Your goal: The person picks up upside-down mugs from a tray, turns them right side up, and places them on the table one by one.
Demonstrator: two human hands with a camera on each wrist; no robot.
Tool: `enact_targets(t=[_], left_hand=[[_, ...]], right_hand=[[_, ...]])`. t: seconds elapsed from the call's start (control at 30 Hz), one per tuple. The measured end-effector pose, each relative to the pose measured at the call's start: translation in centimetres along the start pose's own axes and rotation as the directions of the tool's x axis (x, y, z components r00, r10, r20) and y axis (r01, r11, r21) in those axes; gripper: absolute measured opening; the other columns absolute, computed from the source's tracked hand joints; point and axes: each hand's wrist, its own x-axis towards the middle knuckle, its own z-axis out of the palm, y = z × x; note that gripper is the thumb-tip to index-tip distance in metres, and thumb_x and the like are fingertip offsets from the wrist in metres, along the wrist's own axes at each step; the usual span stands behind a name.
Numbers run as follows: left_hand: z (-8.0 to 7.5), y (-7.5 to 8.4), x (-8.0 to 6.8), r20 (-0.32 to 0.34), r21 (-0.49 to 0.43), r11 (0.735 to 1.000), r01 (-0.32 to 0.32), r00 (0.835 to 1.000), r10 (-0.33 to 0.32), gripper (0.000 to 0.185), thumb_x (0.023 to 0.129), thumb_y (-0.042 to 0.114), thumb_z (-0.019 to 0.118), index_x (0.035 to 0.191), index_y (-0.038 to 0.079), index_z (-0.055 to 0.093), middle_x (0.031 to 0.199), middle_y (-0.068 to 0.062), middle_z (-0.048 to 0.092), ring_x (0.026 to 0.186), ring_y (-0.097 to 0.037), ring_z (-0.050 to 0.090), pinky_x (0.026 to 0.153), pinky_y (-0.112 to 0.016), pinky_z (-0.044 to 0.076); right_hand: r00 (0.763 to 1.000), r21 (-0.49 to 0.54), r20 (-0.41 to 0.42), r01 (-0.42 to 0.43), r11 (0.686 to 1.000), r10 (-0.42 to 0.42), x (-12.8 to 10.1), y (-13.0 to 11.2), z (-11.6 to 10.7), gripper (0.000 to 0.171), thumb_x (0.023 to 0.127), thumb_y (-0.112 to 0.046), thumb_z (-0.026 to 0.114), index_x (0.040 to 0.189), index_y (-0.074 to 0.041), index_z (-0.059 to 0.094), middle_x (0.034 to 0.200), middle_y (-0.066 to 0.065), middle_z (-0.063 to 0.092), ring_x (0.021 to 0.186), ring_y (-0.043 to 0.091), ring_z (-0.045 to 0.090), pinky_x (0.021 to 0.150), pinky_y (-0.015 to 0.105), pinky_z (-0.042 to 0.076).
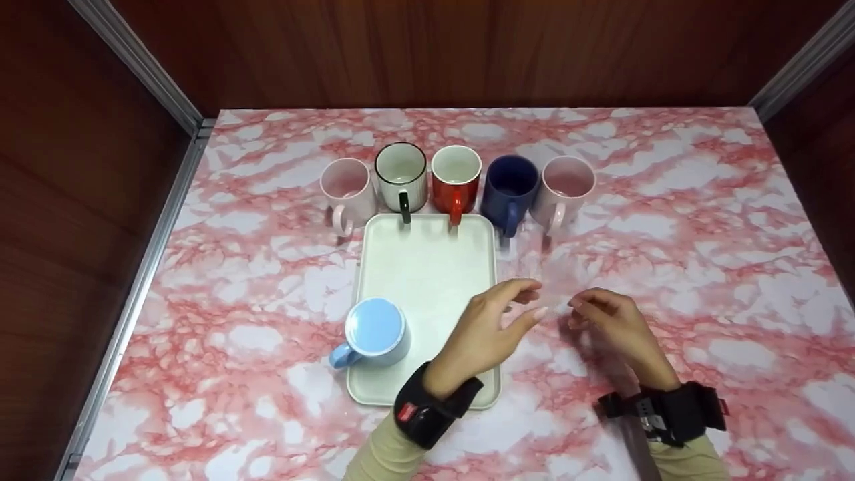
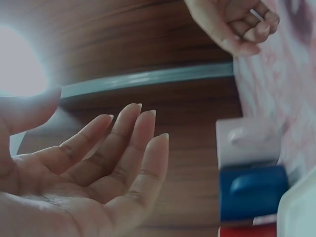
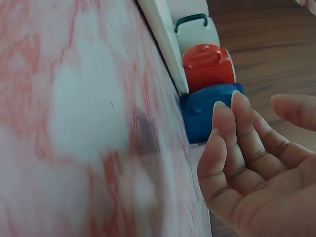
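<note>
My left hand (image 1: pixel 484 327) hangs over the right side of a pale tray (image 1: pixel 427 257). Its fingers are relaxed and hold nothing, and the palm shows in the left wrist view. Across a small gap, to the right of the tray, my right hand (image 1: pixel 614 327) has loosely bent fingers with nothing between them. A light blue mug (image 1: pixel 394 351) stands on the tray's near left part, its handle pointing left past the tray edge. Behind the tray is a row with a dark blue mug (image 1: pixel 497 200), a red mug (image 1: pixel 444 197) and a white mug with black handle (image 1: pixel 417 194).
A pink mug (image 1: pixel 361 204) ends the row at the left, and another pink mug (image 1: pixel 544 207) ends it at the right. The table (image 1: pixel 721 267) has a red and white marbled top. Dark wooden panels (image 1: pixel 467 53) enclose its back and sides.
</note>
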Motion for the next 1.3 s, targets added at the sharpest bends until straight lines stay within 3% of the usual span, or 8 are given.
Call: enact_targets(t=[0.27, 0.5, 0.67, 0.83, 1.0, 1.2, 1.3], left_hand=[[-2.3, -0.4, -3.0, -0.105, -0.046, 0.998, 0.032, 0.994, -0.037, 0.032, 0.091, 0.02, 0.057, 0.118, 0.002, 0.056, 0.109, -0.008, 0.061, 0.101, -0.016, 0.056, 0.084, -0.03, 0.045], [-3.9, -0.2, -4.9, -0.186, -0.085, 0.996, 0.013, 0.982, -0.028, 0.03, 0.09, 0.019, 0.058, 0.117, 0.004, 0.057, 0.108, -0.007, 0.062, 0.101, -0.015, 0.056, 0.083, -0.033, 0.046], [-5.1, -0.5, -5.9, -0.287, -0.055, 0.998, -0.034, 0.958, 0.017, 0.03, 0.088, 0.012, 0.06, 0.116, 0.002, 0.057, 0.107, -0.008, 0.063, 0.102, -0.016, 0.056, 0.083, -0.036, 0.046], [-6.6, -0.8, -7.1, -0.372, -0.005, 1.0, -0.031, 0.928, 0.027, 0.029, 0.087, 0.006, 0.06, 0.115, 0.001, 0.057, 0.109, -0.009, 0.062, 0.102, -0.018, 0.056, 0.083, -0.037, 0.046], [-8.2, -1.6, -8.6, -0.453, 0.094, 0.995, 0.037, 0.891, 0.01, 0.026, 0.087, 0.005, 0.059, 0.113, -0.001, 0.058, 0.109, -0.01, 0.062, 0.102, -0.02, 0.057, 0.083, -0.039, 0.046], [-9.4, -3.1, -10.3, -0.488, 0.146, 0.969, 0.201, 0.866, -0.106, 0.023, 0.092, 0.005, 0.052, 0.112, -0.002, 0.058, 0.111, -0.012, 0.06, 0.108, -0.025, 0.053, 0.085, -0.045, 0.044], [-9.7, -3.9, -11.0, -0.509, 0.153, 0.952, 0.266, 0.847, -0.155, 0.023, 0.092, 0.004, 0.052, 0.112, -0.003, 0.058, 0.111, -0.015, 0.059, 0.109, -0.028, 0.052, 0.089, -0.046, 0.041]], right_hand=[[0.995, -0.042, 0.094, 0.031, 0.999, -0.027, 0.1, 0.0, 1.1, 0.03, 0.09, -0.013, 0.058, 0.104, 0.013, 0.056, 0.086, 0.026, 0.059, 0.076, 0.026, 0.062, 0.069, 0.032, 0.05], [0.981, -0.091, 0.179, 0.093, 0.991, -0.076, 0.3, -0.6, 2.3, 0.019, 0.091, -0.003, 0.054, 0.104, 0.011, 0.058, 0.087, 0.025, 0.062, 0.073, 0.024, 0.062, 0.062, 0.032, 0.05], [0.967, -0.104, 0.232, 0.136, 0.985, -0.109, 0.3, -1.1, 3.3, 0.018, 0.091, -0.001, 0.053, 0.102, 0.012, 0.056, 0.08, 0.025, 0.062, 0.07, 0.03, 0.062, 0.059, 0.034, 0.05], [0.953, -0.077, 0.271, 0.164, 0.983, -0.138, 0.6, -0.2, 3.9, 0.019, 0.091, -0.002, 0.053, 0.104, 0.013, 0.055, 0.078, 0.026, 0.062, 0.069, 0.032, 0.063, 0.058, 0.037, 0.051], [0.937, -0.065, 0.305, 0.2, 0.978, -0.172, 0.6, -0.3, 4.2, 0.02, 0.091, 0.0, 0.052, 0.107, 0.013, 0.054, 0.08, 0.026, 0.062, 0.07, 0.029, 0.063, 0.059, 0.037, 0.052], [0.917, -0.089, 0.341, 0.249, 0.964, -0.205, 0.1, -1.6, 5.1, 0.019, 0.089, 0.006, 0.052, 0.106, 0.015, 0.053, 0.08, 0.028, 0.06, 0.069, 0.027, 0.062, 0.059, 0.037, 0.052], [0.899, -0.121, 0.353, 0.317, 0.941, -0.258, -0.3, -2.9, 5.7, 0.018, 0.086, 0.01, 0.053, 0.103, 0.015, 0.055, 0.078, 0.027, 0.06, 0.066, 0.018, 0.06, 0.058, 0.029, 0.05]])
